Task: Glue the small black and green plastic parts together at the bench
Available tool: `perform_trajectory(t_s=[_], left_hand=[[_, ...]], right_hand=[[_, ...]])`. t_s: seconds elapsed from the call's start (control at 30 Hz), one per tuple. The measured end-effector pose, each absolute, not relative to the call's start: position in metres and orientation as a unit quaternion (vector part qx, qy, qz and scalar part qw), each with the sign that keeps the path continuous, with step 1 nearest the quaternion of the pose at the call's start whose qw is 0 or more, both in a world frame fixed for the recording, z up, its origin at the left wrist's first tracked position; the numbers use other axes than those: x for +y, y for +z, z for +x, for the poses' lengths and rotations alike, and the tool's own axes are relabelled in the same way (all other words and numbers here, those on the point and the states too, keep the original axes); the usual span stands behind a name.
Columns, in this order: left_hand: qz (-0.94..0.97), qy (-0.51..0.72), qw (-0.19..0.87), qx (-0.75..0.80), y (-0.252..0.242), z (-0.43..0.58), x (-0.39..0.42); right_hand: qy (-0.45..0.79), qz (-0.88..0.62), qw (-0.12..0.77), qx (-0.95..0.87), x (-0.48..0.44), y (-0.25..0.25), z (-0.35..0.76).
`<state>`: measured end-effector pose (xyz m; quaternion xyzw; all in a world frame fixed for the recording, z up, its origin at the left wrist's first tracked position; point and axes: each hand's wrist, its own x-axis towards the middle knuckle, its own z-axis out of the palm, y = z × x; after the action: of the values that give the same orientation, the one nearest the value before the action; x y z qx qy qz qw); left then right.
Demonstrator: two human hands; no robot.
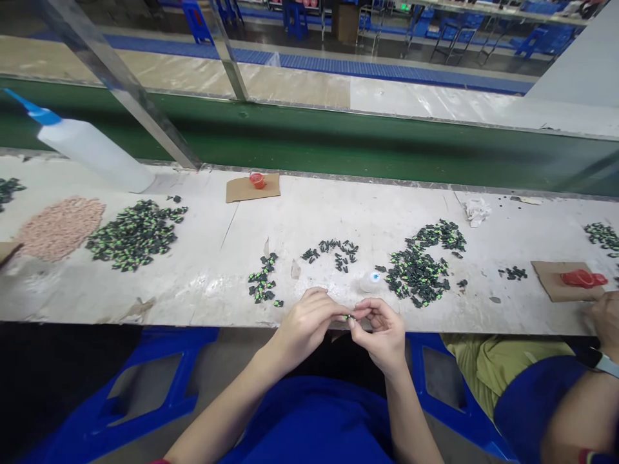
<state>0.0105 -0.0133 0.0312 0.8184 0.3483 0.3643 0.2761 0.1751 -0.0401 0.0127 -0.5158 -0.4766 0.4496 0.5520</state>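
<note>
A small black-and-green part point(349, 316) is pinched between the fingertips of both my hands, just over the table's front edge. My left hand point(309, 319) reaches it from the left, and my right hand point(380, 327) closes on it from the right. Fingers partly cover the part, so its exact kind is unclear. Just beyond my right hand stands a small clear bottle point(371, 281) with a blue tip. Past it lies a large heap of black-and-green parts point(418, 274). A loose cluster of black parts point(338, 248) lies ahead, and a smaller black-and-green group point(262, 280) is to the left.
Leftward are a pile of pink pieces point(62, 225), another black-and-green heap point(135, 235) and a large white squeeze bottle point(97, 151). A red cup point(257, 180) sits on cardboard at the back. A co-worker's hand point(607, 322) is at far right, near red items point(583, 278) on cardboard.
</note>
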Motion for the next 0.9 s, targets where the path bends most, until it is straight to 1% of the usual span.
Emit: perform_trajectory(t_s=[0.17,0.33,0.57,0.77,0.9], left_hand=[[0.824,0.378,0.248,0.342,0.033,0.010,-0.016],[0.817,0.374,0.268,0.348,0.035,0.009,-0.018],[0.820,0.377,0.268,0.337,0.031,0.009,-0.020],[0.800,0.373,0.304,0.357,0.026,0.016,-0.025],[0.787,0.359,0.345,0.365,0.027,0.016,-0.025]], right_hand=[[0.436,-0.505,0.573,-0.476,-0.041,0.011,0.170],[0.432,-0.491,0.574,-0.492,-0.042,0.008,0.168],[0.427,-0.490,0.575,-0.497,-0.044,0.005,0.169],[0.401,-0.503,0.574,-0.507,-0.048,0.013,0.174],[0.369,-0.526,0.547,-0.537,-0.054,0.018,0.180]])
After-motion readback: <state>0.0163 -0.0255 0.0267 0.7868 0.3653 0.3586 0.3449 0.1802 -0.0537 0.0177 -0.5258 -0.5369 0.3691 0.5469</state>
